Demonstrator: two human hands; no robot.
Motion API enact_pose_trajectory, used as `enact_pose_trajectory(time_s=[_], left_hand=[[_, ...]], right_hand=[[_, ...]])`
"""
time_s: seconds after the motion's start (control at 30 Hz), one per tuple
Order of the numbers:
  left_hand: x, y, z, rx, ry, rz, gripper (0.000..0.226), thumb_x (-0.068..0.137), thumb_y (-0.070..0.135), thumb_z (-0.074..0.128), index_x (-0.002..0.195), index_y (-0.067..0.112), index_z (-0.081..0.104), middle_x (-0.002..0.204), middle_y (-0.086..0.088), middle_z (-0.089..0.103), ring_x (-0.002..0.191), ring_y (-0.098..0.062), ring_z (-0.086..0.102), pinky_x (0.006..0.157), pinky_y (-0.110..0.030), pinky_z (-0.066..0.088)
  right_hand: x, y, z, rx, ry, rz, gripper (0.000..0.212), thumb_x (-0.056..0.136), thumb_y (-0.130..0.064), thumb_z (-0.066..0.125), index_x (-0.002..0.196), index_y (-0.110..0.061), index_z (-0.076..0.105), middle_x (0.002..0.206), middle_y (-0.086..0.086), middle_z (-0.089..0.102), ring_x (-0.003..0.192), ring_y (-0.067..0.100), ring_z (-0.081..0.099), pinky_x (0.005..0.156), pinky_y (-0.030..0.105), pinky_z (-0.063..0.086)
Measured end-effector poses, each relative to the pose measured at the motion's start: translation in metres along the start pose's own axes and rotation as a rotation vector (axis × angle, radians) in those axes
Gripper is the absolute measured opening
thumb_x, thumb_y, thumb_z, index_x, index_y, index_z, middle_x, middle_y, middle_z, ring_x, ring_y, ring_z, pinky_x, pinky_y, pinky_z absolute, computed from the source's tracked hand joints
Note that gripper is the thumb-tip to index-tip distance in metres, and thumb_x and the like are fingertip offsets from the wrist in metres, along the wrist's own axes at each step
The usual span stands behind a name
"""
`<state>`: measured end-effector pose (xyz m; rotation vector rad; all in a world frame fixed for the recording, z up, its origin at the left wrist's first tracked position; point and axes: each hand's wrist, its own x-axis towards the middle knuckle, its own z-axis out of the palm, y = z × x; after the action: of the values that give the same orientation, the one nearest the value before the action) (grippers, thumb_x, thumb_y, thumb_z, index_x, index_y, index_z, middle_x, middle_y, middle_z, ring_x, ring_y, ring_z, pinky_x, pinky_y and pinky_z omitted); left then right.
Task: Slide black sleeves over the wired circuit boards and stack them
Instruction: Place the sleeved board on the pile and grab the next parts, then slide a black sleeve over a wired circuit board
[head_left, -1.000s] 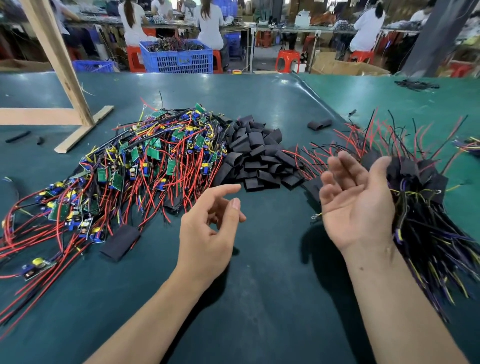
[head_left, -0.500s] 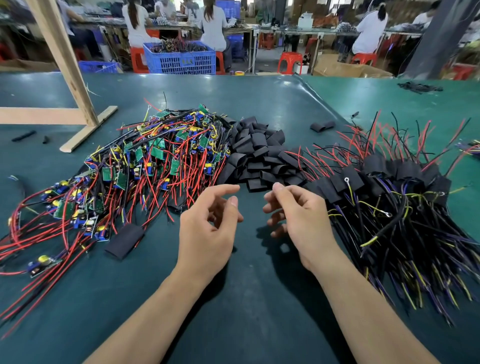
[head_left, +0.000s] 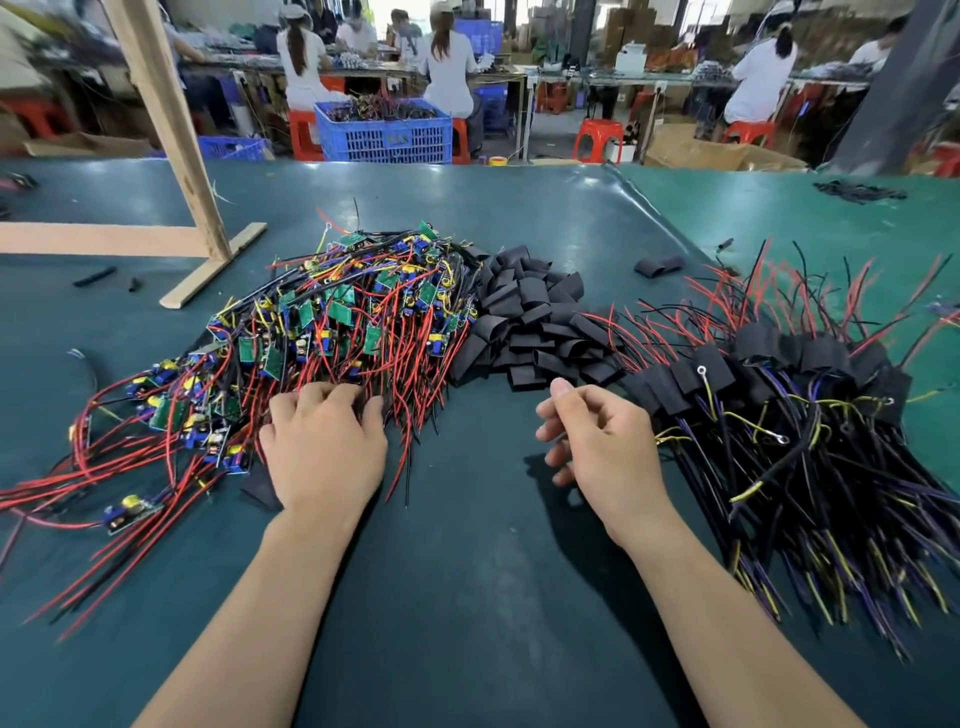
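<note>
Nearest you, your left hand lies palm down at the near edge of the unsleeved pile, its fingers spread and pushed in among the red leads; you have not lifted a board, and whether a fingertip has hooked a wire cannot be told. Your right hand hovers above the bare green worktop at about one o'clock, fingers loosely curled, thumb up, holding nothing.

You seem to be at the very start of a cycle: picking the next board. The wired circuit boards, green with blue parts and tangled leads, sprawl from nine to eleven o'clock. The black sleeves lie heaped at twelve o'clock, just beyond your right hand. The stack of sleeved boards fans out at two o'clock, wires trailing toward you.

Next, you will probably need to pinch one board free of the tangle with your left hand, while your right reaches forward for a single sleeve. Expect neighbouring leads to drag along, so draw the board out slowly.
</note>
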<state>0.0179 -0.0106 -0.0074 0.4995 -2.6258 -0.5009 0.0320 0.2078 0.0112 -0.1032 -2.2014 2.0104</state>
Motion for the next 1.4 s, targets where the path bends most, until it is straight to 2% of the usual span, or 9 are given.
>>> enact_pose_trajectory(time_s=[0.17,0.37,0.5,0.6,0.83,0.97,1.17,1.3,1.4], left_hand=[[0.005,-0.003,-0.002,-0.187,0.067,0.036,0.021,0.095,0.022,0.060,0.109,0.013,0.073,0.111,-0.012,0.070,0.106,-0.040,0.053,0.089,-0.042,0.040],[0.005,-0.004,-0.009,-0.329,0.077,0.024,0.021,0.090,0.013,0.062,0.107,0.017,0.073,0.102,-0.002,0.074,0.099,-0.029,0.066,0.090,-0.038,0.047],[0.010,-0.016,-0.011,-0.074,0.311,-0.129,0.030,0.087,0.016,0.061,0.116,0.013,0.069,0.135,-0.014,0.055,0.128,-0.038,0.039,0.104,-0.050,0.027],[0.010,-0.023,-0.012,0.007,0.223,-0.269,0.044,0.087,0.016,0.058,0.130,0.005,0.056,0.149,-0.025,0.037,0.136,-0.042,0.027,0.110,-0.054,0.019],[0.023,-0.041,-0.020,-0.154,0.395,-0.326,0.032,0.090,0.015,0.057,0.121,0.016,0.062,0.112,-0.013,0.069,0.114,-0.037,0.047,0.094,-0.050,0.029],[0.023,-0.040,-0.021,-0.230,0.469,-0.188,0.030,0.095,0.022,0.055,0.123,0.020,0.068,0.099,-0.011,0.072,0.110,-0.033,0.049,0.097,-0.043,0.028],[0.022,-0.032,-0.013,-0.064,0.321,-0.064,0.024,0.093,0.024,0.059,0.109,0.012,0.072,0.098,-0.018,0.071,0.096,-0.041,0.056,0.086,-0.044,0.033],[0.024,-0.033,-0.004,0.059,0.222,-0.040,0.037,0.091,0.026,0.062,0.126,0.012,0.064,0.112,-0.019,0.067,0.111,-0.040,0.050,0.092,-0.046,0.028],[0.030,-0.032,-0.002,0.000,0.243,-0.058,0.041,0.094,0.039,0.059,0.126,0.013,0.061,0.101,-0.013,0.071,0.104,-0.037,0.055,0.087,-0.043,0.024]], right_hand=[[-0.001,0.004,-0.001,-0.037,0.004,-0.007,0.032,0.098,-0.034,0.057,0.074,-0.016,0.067,0.061,-0.004,0.065,0.048,0.009,0.055,0.042,0.023,0.044],[0.002,0.009,-0.001,-0.071,0.032,-0.018,0.031,0.098,-0.031,0.058,0.072,-0.017,0.067,0.059,-0.003,0.065,0.045,0.008,0.053,0.039,0.020,0.039],[0.002,0.012,-0.003,-0.008,0.039,-0.020,0.032,0.098,-0.028,0.058,0.071,-0.014,0.067,0.057,-0.001,0.063,0.045,0.010,0.052,0.039,0.021,0.040],[0.002,0.014,-0.002,-0.004,0.037,-0.028,0.032,0.098,-0.026,0.059,0.071,-0.013,0.066,0.056,-0.001,0.062,0.044,0.011,0.051,0.039,0.021,0.039],[0.000,0.015,-0.004,-0.018,0.058,-0.049,0.032,0.098,-0.025,0.058,0.070,-0.013,0.066,0.055,-0.001,0.061,0.044,0.010,0.050,0.039,0.023,0.040],[0.000,0.015,-0.004,-0.028,0.065,-0.058,0.032,0.098,-0.026,0.059,0.070,-0.013,0.066,0.055,-0.001,0.062,0.044,0.011,0.050,0.039,0.022,0.039],[0.001,0.015,-0.004,-0.040,0.068,-0.064,0.032,0.098,-0.026,0.058,0.070,-0.014,0.067,0.055,-0.001,0.062,0.045,0.011,0.051,0.040,0.022,0.039],[0.001,0.015,-0.004,-0.041,0.055,-0.067,0.032,0.098,-0.025,0.059,0.068,-0.015,0.066,0.055,-0.001,0.062,0.045,0.011,0.051,0.040,0.022,0.039],[0.003,0.016,-0.003,-0.044,0.046,-0.060,0.032,0.098,-0.025,0.059,0.068,-0.015,0.066,0.055,-0.001,0.062,0.044,0.011,0.050,0.041,0.022,0.039]])
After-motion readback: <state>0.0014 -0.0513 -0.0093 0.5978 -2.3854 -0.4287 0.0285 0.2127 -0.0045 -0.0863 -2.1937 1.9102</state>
